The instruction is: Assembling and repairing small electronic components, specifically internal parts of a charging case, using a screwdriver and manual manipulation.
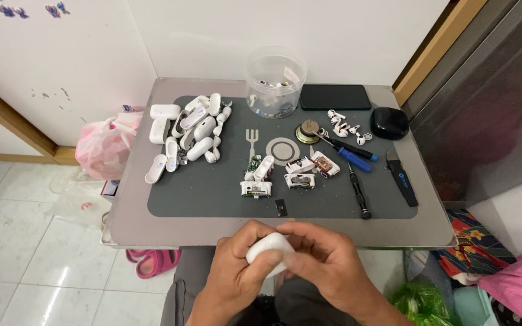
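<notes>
Left hand (237,271) and right hand (327,265) both grip a small white rounded plastic earbud case (267,249), held just below the grey tabletop (134,211) edge, near opened white cases (256,188) on the dark mat (212,187).

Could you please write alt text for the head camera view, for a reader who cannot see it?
Both hands, left hand and right hand, grip a white earbud case at the near edge of a small table. On its dark mat lie a pile of white case shells, opened cases, screwdrivers and a clear jar.
</notes>
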